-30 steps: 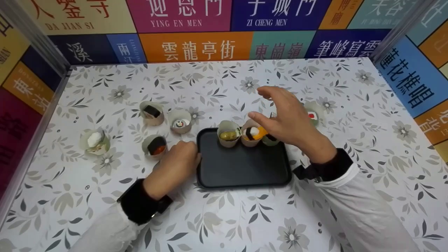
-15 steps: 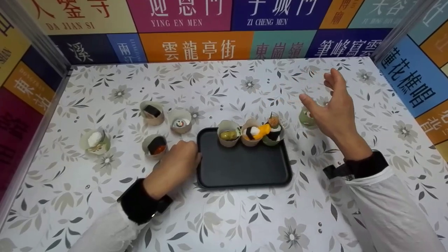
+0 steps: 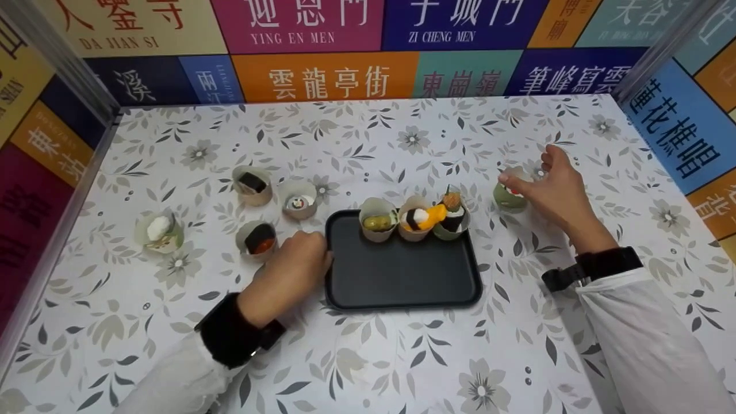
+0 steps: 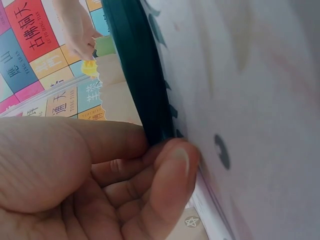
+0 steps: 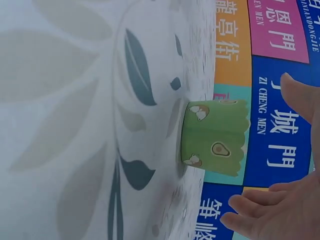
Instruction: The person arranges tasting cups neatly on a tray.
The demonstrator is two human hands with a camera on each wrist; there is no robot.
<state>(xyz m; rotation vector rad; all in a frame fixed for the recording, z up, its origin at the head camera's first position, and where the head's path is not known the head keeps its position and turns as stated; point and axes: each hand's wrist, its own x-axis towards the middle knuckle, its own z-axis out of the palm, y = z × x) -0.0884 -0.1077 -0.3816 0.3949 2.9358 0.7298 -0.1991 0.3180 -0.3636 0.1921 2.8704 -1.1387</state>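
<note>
A black tray (image 3: 402, 276) lies mid-table, three paper cups of toy sushi along its far edge: one with a green-yellow piece (image 3: 378, 222), one with a white-and-orange piece (image 3: 421, 218), one with a dark roll (image 3: 451, 221). My left hand (image 3: 289, 275) pinches the tray's left edge, which the left wrist view shows between thumb and curled fingers. Right of the tray, my right hand (image 3: 560, 195) hovers by a green paper cup (image 3: 507, 196) with avocado prints. In the right wrist view the spread thumb and fingers stand apart above the cup's wavy rim.
Left of the tray are paper cups with a black-wrapped piece (image 3: 252, 184), a small white roll (image 3: 298, 201), a black-and-orange piece (image 3: 259, 240) and, farther left, a white ball (image 3: 160, 233). Printed panels (image 3: 328, 75) wall the flower-patterned table at the back and sides.
My right hand has moved right from above the tray's far-right cup, then lowered toward the green cup. My left hand has stayed at the tray's edge.
</note>
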